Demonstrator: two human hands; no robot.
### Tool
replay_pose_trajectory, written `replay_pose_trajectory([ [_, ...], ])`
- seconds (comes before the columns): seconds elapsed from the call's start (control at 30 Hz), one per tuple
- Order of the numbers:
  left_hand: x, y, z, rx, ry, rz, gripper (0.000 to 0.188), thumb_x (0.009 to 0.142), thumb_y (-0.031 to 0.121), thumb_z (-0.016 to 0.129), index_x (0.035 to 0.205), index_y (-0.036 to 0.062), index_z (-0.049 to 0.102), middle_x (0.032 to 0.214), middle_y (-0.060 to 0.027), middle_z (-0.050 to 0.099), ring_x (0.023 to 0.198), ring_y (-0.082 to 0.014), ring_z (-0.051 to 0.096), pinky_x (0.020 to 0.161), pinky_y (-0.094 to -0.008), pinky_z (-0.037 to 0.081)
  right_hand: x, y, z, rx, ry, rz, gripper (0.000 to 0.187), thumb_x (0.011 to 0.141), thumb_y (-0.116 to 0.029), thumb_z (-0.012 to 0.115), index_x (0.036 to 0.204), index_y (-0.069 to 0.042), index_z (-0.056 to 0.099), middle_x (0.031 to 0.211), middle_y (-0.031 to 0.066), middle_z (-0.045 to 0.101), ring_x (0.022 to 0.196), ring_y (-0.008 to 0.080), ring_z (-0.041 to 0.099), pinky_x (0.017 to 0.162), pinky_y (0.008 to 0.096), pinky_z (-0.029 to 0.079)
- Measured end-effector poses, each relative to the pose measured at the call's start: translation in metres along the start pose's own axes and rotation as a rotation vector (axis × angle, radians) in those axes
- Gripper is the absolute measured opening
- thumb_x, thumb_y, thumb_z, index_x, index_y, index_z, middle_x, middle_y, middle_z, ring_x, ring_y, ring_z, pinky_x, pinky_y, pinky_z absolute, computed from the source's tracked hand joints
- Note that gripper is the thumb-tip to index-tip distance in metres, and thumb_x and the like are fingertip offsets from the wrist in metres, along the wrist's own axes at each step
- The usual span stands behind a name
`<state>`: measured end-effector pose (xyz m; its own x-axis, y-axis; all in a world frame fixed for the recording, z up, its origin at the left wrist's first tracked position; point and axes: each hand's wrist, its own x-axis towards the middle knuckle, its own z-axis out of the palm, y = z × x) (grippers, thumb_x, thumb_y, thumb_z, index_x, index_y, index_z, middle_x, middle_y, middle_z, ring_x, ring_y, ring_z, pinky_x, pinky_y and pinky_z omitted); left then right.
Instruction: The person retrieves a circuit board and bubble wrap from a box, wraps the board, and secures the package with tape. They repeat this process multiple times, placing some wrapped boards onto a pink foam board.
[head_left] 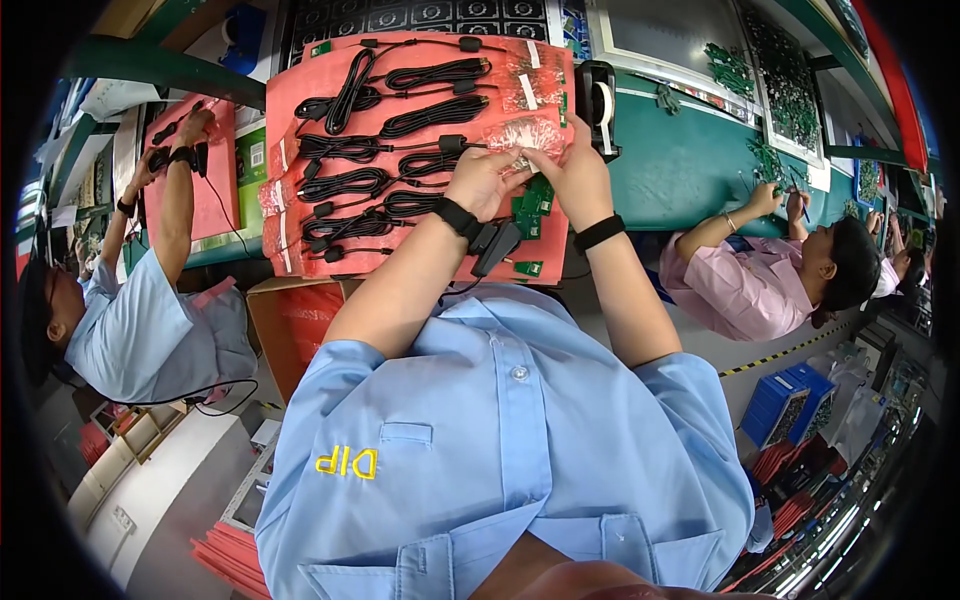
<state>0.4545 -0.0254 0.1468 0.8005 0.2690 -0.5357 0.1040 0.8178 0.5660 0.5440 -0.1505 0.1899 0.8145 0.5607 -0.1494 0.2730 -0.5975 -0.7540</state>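
Note:
A clear bubble-wrap pouch (516, 132) lies at the right end of a row of cables, at the edge of a pink foam sheet (295, 95). My left hand (478, 184) pinches its near edge with fingers closed. Meeting it from the other side, my right hand (582, 182) has its thumb and fingers closed on the same pouch. What is inside cannot be made out. Several coiled black cables (436, 118) are laid out in rows to the left. Small green circuit boards (532, 208) lie just under my right hand, partly covered by it.
A black tape dispenser (598, 105) stands right of the foam sheet on the green bench (665, 150). Other bubble-wrap pouches (528, 75) lie at the sheet's far right. A cardboard box (268, 335) is below the bench edge. Co-workers (150, 320) sit on both sides.

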Motion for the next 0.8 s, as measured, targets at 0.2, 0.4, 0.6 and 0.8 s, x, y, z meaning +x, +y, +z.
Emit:
replay_pose_trajectory([
  [0.2,0.001,0.006,0.007,-0.057,-0.029,-0.091,0.014,0.087,-0.001,0.051,0.099,-0.0039,0.058,0.096,-0.0136,0.063,0.085,-0.0246,0.064,0.077,-0.0375,0.053,0.010,0.010,-0.028,-0.517,0.229,-0.747,0.057,0.074,-0.035,0.069,0.125,-0.017,0.053,0.109,0.0066,0.061,0.104,0.0232,0.055,0.092,0.0416,0.040],
  [0.4,0.002,0.006,0.006,-0.024,0.029,-0.144,0.016,0.086,0.004,0.053,0.098,-0.0038,0.058,0.092,-0.0143,0.063,0.081,-0.0263,0.064,0.070,-0.0386,0.053,0.028,0.011,-0.037,-0.604,-0.121,-0.974,0.056,0.074,-0.033,0.068,0.127,-0.022,0.053,0.125,0.0011,0.053,0.120,0.0221,0.043,0.105,0.0440,0.028],
  [0.6,0.005,-0.021,0.000,0.001,0.050,-0.237,0.009,0.084,0.013,0.054,0.085,0.0046,0.059,0.073,-0.0077,0.061,0.062,-0.0183,0.057,0.055,-0.0300,0.044,0.022,0.006,-0.035,-0.664,-0.265,-1.043,0.063,0.065,-0.018,0.071,0.125,-0.013,0.052,0.122,0.0023,0.056,0.113,0.0226,0.051,0.103,0.0402,0.033],
  [0.8,0.010,-0.037,0.073,0.338,0.035,0.060,0.027,0.075,0.021,0.063,0.081,-0.0042,0.059,0.067,-0.0065,0.058,0.049,-0.0180,0.051,0.045,-0.0338,0.041,0.045,0.040,-0.088,-0.736,-0.146,-1.016,0.058,0.069,0.001,0.064,0.124,-0.011,0.052,0.118,0.0082,0.058,0.107,0.0254,0.055,0.090,0.0384,0.044],
])
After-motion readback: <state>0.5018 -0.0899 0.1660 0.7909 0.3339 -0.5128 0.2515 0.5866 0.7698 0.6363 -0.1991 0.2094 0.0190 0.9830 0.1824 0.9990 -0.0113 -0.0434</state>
